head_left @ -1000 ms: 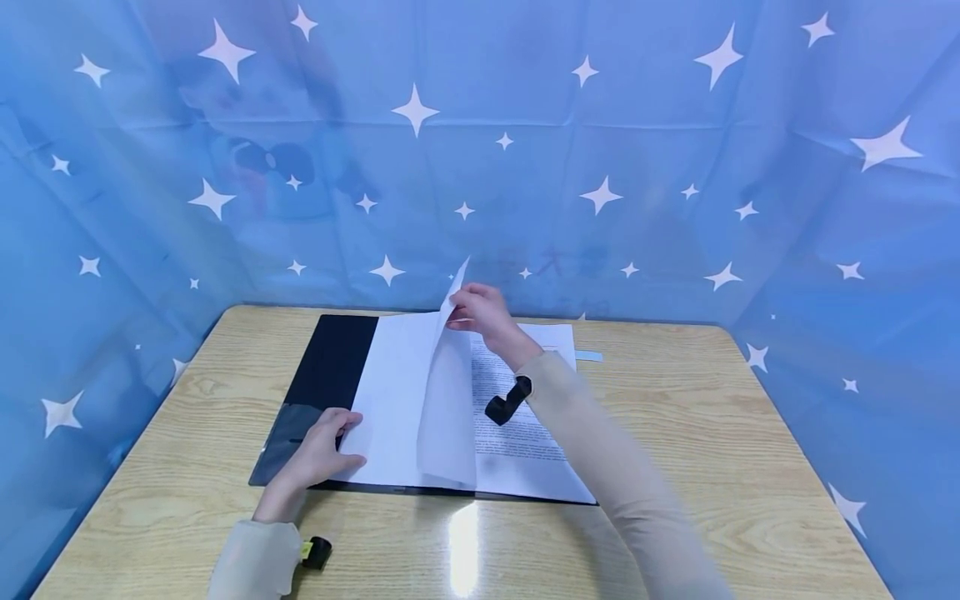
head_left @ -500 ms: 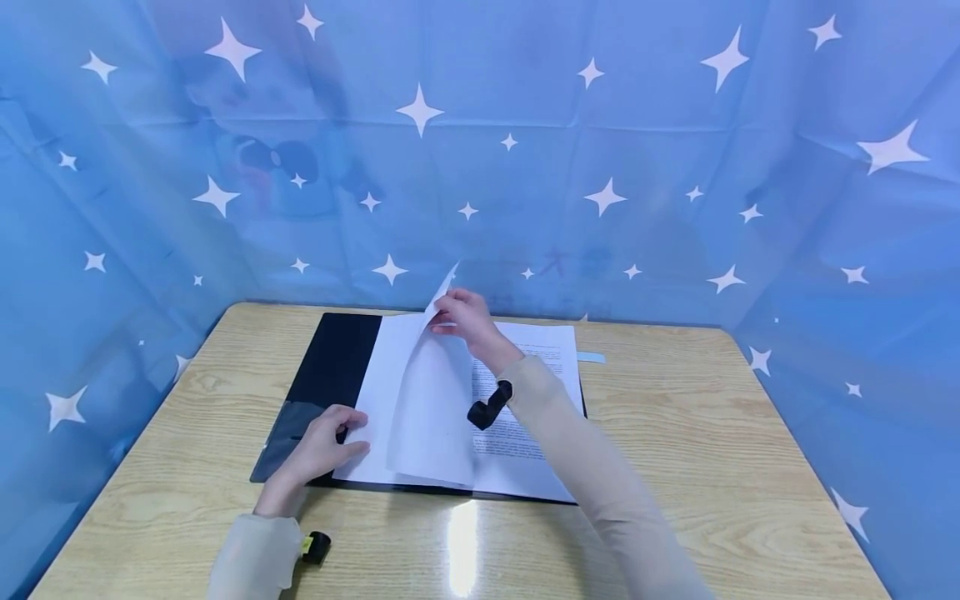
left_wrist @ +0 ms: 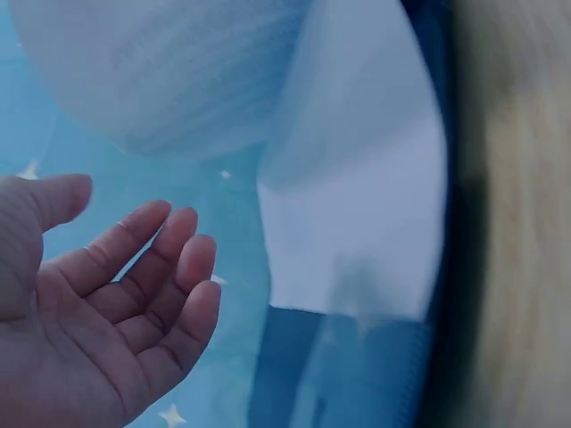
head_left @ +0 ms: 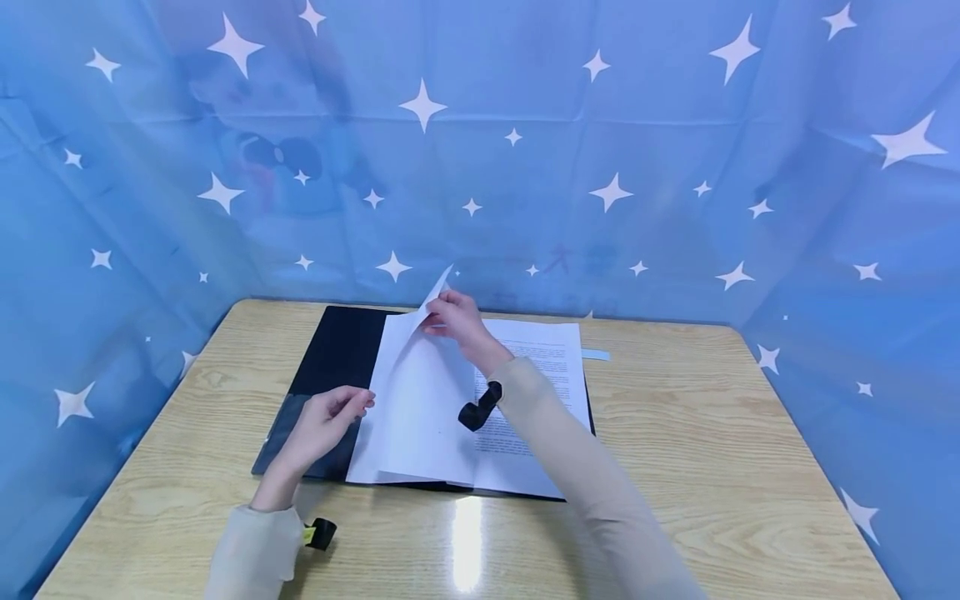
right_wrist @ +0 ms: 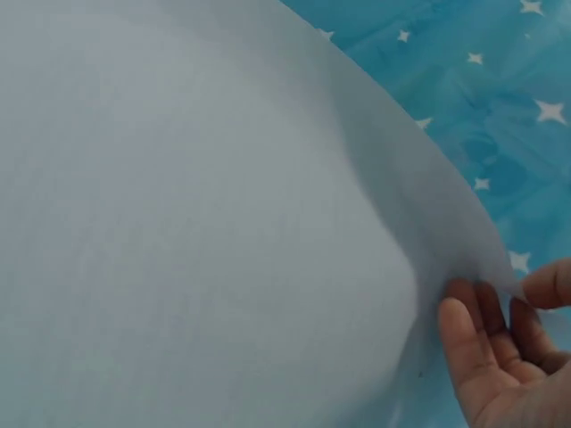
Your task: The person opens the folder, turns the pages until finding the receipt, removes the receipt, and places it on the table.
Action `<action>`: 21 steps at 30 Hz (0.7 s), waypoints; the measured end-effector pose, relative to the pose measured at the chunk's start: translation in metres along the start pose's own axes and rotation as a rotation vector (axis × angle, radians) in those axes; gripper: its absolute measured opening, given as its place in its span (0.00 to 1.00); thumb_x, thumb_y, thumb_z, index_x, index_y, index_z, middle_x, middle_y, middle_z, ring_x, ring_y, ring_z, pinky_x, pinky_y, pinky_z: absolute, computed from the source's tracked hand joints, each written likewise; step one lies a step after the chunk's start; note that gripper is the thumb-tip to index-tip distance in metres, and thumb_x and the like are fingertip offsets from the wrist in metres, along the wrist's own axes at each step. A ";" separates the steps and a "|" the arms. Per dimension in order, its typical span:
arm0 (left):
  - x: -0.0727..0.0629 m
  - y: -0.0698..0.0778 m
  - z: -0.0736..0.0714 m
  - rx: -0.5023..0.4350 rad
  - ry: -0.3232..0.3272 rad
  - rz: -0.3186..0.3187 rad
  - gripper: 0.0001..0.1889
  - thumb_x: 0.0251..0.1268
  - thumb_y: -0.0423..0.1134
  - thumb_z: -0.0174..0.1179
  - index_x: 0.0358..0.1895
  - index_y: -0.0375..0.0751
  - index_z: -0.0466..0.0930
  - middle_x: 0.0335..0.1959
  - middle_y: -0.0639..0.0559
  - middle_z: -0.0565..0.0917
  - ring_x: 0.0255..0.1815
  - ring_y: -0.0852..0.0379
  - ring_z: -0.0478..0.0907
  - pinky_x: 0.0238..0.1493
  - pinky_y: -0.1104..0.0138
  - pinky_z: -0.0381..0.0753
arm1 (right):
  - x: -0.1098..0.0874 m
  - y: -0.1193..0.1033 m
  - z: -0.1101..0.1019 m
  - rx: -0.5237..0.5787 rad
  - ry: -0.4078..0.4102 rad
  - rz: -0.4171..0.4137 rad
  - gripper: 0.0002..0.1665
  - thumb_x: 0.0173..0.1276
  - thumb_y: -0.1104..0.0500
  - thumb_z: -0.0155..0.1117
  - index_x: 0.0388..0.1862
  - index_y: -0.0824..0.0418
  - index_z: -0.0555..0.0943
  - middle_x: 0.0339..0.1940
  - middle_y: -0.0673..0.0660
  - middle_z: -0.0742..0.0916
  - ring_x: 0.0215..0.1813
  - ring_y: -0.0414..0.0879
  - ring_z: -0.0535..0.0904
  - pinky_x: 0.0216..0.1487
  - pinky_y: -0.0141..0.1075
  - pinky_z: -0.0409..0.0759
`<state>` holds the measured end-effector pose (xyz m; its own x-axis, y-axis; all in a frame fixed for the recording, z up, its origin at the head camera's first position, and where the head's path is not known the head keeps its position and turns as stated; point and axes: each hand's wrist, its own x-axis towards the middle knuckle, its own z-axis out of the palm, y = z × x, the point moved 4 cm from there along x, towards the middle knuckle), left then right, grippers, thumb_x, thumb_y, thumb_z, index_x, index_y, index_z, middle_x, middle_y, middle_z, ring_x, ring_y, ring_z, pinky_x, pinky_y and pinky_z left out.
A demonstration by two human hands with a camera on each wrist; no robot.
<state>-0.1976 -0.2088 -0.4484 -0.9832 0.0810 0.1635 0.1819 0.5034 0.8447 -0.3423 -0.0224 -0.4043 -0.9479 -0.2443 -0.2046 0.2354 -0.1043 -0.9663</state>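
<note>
On the table lies an open black folder point(head_left: 348, 346) with white papers in it. My right hand point(head_left: 459, 323) pinches the far edge of a white sheet point(head_left: 431, 408) between thumb and fingers; the sheet bends up and leans over the left side. In the right wrist view this sheet point(right_wrist: 196, 223) fills most of the picture, its edge curving into the hand point(right_wrist: 500, 374). Over the folder's left cover, beside the left pages' edge, hovers my left hand point(head_left: 326, 423). The left wrist view shows that hand point(left_wrist: 125, 312) with loosely bent fingers and nothing in them.
A printed page point(head_left: 558, 367) lies on the folder's right side, partly behind the right sleeve. A pale blue tab point(head_left: 596, 355) sticks out at its right. The wooden table point(head_left: 712, 433) ends at a blue star-patterned curtain point(head_left: 510, 208).
My right hand has carried the sheet leftward, so it covers more of the left side. The left hand, earlier resting at the left pages' edge, has lifted slightly and drawn its fingers closer together.
</note>
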 end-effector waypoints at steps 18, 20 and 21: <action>-0.002 0.033 0.003 0.018 0.070 -0.059 0.05 0.52 0.30 0.66 0.32 0.35 0.80 0.23 0.50 0.80 0.22 0.59 0.75 0.24 0.71 0.76 | -0.001 0.006 0.009 -0.039 0.023 0.011 0.03 0.65 0.66 0.54 0.31 0.63 0.72 0.29 0.56 0.81 0.29 0.43 0.79 0.31 0.30 0.79; -0.001 0.033 0.004 0.034 0.078 -0.065 0.04 0.51 0.28 0.65 0.30 0.35 0.79 0.21 0.51 0.80 0.21 0.60 0.74 0.22 0.71 0.75 | -0.001 0.006 0.009 -0.036 0.021 0.014 0.04 0.65 0.66 0.54 0.30 0.63 0.71 0.29 0.55 0.81 0.29 0.43 0.79 0.31 0.30 0.79; -0.001 0.034 0.004 0.041 0.083 -0.064 0.04 0.51 0.28 0.65 0.29 0.35 0.78 0.21 0.51 0.80 0.20 0.60 0.74 0.21 0.71 0.75 | -0.001 0.006 0.009 -0.035 0.022 0.016 0.04 0.65 0.66 0.54 0.29 0.62 0.71 0.29 0.56 0.81 0.29 0.43 0.79 0.31 0.30 0.79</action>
<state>-0.1906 -0.1884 -0.4223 -0.9880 -0.0234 0.1525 0.1159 0.5398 0.8338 -0.3381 -0.0314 -0.4084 -0.9485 -0.2248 -0.2233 0.2437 -0.0668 -0.9676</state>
